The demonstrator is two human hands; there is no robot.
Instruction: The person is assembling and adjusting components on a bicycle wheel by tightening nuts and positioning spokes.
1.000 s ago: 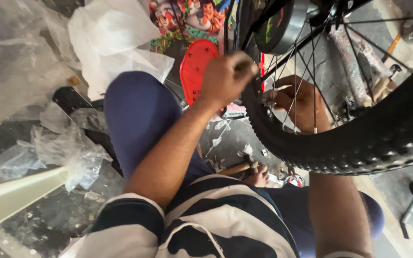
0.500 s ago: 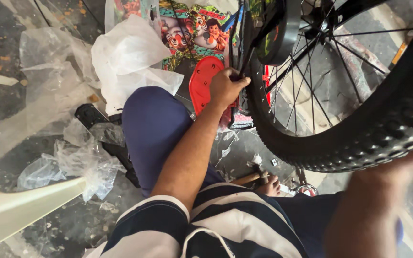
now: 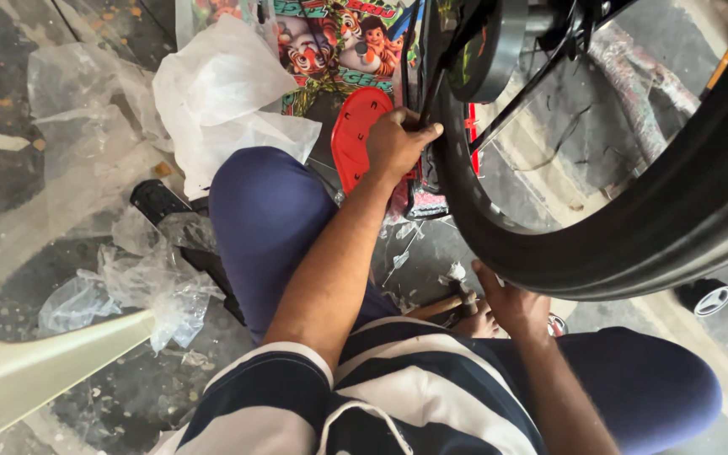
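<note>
Nearest the camera sits the person's striped shirt (image 3: 398,396), with both knees in blue trousers (image 3: 271,219) spread over the floor (image 3: 61,177). The right hand (image 3: 511,303) lies low between the knees, fingers curled under the black bicycle tyre (image 3: 634,227) and touching its lower edge; how firmly it grips cannot be told. Just beside this hand a hammer (image 3: 440,305) with a wooden handle lies on the floor. Farther out, the left hand (image 3: 398,143) is closed around a dark, thin part of the bicycle beside the tyre's rim, thumb on top. Behind that hand lies a red oval plate (image 3: 355,131). Crumpled clear plastic wrap (image 3: 153,286) lies at the left, a white bag (image 3: 221,93) beyond it, and a colourful printed carton (image 3: 339,42) at the far edge.
</note>
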